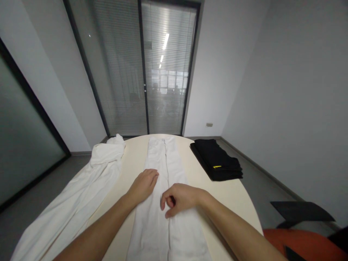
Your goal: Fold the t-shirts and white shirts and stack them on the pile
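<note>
Left hand (145, 184) flat, palm down on white cloth (152, 232); right hand (181, 198) curled over center seam (166, 163), thumb and fingertips apart.

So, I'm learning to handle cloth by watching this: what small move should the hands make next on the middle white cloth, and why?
Probably open the right hand and smooth the middle white cloth along its lengthwise centre line. The right hand's fingers are curled near that line, which wavers slightly, while the left hand, on the left side, could steady it.
</note>
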`<act>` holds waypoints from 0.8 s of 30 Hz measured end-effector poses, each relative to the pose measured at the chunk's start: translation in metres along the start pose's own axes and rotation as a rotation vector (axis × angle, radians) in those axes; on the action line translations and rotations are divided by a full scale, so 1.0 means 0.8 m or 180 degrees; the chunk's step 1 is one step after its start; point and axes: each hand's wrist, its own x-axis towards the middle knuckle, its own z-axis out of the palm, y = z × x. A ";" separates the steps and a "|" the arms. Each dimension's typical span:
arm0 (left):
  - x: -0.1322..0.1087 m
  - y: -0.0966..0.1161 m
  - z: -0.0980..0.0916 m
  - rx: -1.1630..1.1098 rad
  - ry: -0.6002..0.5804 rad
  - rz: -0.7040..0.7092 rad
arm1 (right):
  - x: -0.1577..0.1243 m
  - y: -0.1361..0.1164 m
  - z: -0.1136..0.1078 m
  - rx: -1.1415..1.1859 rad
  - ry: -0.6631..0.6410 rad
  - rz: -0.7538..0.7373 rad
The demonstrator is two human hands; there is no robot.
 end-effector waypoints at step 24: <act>0.003 -0.048 0.024 -0.0398 0.0120 -0.0543 | -0.003 -0.052 0.032 -0.0513 -0.0164 -0.0836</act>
